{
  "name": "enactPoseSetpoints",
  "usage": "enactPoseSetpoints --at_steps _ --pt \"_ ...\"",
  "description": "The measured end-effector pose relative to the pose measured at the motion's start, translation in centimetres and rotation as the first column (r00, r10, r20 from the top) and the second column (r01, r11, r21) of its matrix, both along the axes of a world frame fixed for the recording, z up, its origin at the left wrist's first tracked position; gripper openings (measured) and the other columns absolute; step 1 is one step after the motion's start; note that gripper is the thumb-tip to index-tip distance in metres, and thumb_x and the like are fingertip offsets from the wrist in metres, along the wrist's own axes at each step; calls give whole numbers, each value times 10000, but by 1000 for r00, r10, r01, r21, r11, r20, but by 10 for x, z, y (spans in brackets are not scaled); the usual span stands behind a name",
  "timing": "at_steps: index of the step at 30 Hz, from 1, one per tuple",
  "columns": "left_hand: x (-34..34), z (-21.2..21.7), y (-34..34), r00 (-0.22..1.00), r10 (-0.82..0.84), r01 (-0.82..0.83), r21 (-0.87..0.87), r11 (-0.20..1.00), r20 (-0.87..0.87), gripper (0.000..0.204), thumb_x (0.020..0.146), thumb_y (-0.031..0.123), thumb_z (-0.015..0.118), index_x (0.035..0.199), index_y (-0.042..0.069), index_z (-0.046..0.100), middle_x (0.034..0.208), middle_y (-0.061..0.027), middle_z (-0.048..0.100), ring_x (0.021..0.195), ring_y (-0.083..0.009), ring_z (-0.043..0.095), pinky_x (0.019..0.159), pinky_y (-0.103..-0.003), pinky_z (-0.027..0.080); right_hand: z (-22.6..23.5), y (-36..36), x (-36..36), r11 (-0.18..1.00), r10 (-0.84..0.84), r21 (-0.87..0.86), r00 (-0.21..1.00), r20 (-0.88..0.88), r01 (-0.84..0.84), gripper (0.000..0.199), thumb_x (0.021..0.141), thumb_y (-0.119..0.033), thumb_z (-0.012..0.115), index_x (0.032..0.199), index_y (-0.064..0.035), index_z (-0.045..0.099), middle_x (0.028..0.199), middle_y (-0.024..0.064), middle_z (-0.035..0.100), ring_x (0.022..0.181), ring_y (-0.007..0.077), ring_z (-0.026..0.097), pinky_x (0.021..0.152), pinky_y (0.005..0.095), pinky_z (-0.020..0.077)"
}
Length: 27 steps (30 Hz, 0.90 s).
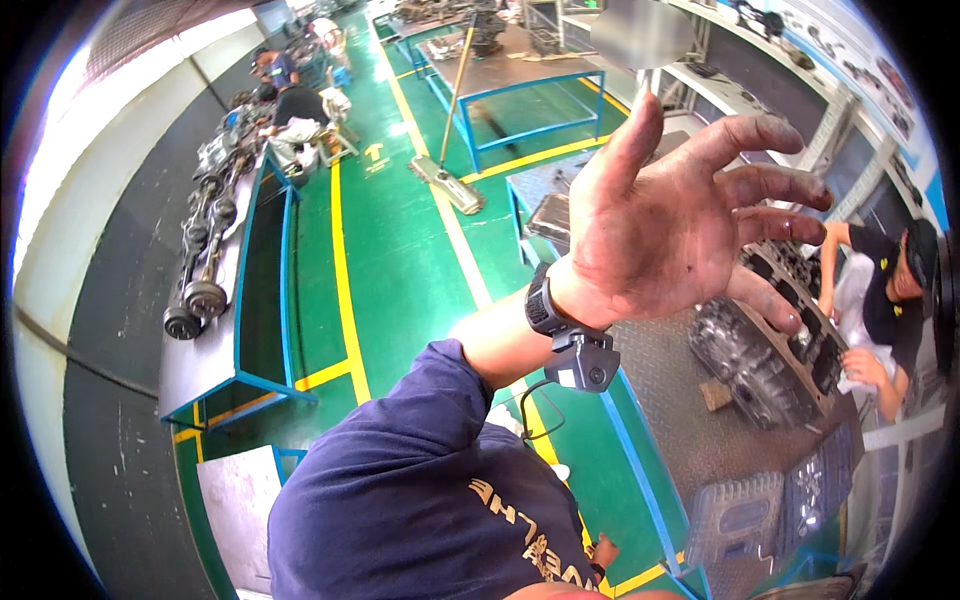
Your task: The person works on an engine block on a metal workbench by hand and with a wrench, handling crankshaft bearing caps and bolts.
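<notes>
My left hand [680, 220] is raised in front of the view, palm toward me, fingers spread and bent a little. Nothing is in it, and dark smudges mark the skin. Round its wrist sits a black strap [543, 303] with a small black camera [590, 362] and a cable hanging from it. Low in the view, beside my dark blue shirt [400, 480], my right hand [604, 551] shows only small, and its fingers are hard to make out. Behind the left hand, a metal engine block [770, 350] lies on a workbench [660, 430].
At the right, a person [885, 310] reaches to the engine block. Ribbed metal covers [740, 515] lie on the near bench. Axle parts [205, 260] rest on a long bench at the left. A mop [447, 185] stands on the green floor; people sit farther back.
</notes>
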<state>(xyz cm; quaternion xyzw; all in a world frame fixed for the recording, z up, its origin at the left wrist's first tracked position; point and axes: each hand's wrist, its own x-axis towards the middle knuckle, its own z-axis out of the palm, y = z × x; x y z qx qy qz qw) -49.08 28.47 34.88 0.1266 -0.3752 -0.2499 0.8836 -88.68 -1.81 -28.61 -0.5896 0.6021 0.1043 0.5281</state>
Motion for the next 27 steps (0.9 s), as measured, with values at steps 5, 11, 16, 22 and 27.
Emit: enactPoseSetpoints --at_steps 5,11,16,22,27 --pt "10 -21 71 980 160 -168 64 984 118 900 989 779 315 1560 85 375 1517 -289 457 1419 -431 440 973 -767 467 84 27 99 841 -486 535 554 676 84 510 1006 -450 555 1375 -97 541 1294 132 452 1166 292 376 957 510 272" --pt "25 -150 210 842 539 -505 357 786 3 802 1052 659 280 1584 62 341 1559 -260 431 1452 -422 404 1094 -747 379 437 132 275 716 -541 373 -131 831 -590 923 994 -660 502 1613 -19 260 1611 242 355 1482 443 354 1167 750 258" --pt "28 -208 251 754 648 -513 521 683 -108 703 1087 576 290 1544 53 399 1509 -241 472 1391 -388 448 1087 -712 417 538 174 298 664 -515 140 -313 798 -734 1024 914 -673 618 1613 -14 263 1660 257 223 1496 439 294 1135 685 331" --pt "37 -258 303 598 791 -606 719 340 130 654 1095 558 323 1510 61 416 1491 -227 486 1410 -356 435 1074 -625 477 558 198 304 687 -468 116 -314 826 -718 1041 900 -672 622 1620 -21 245 1666 285 157 1511 460 234 1097 690 350" --pt "35 -280 315 513 855 -516 824 232 80 667 1086 586 351 1487 62 448 1468 -225 501 1406 -352 436 1072 -604 485 549 190 324 677 -212 -364 -643 736 -640 1115 861 -683 660 1636 -33 190 1676 290 113 1519 457 212 1072 667 369"
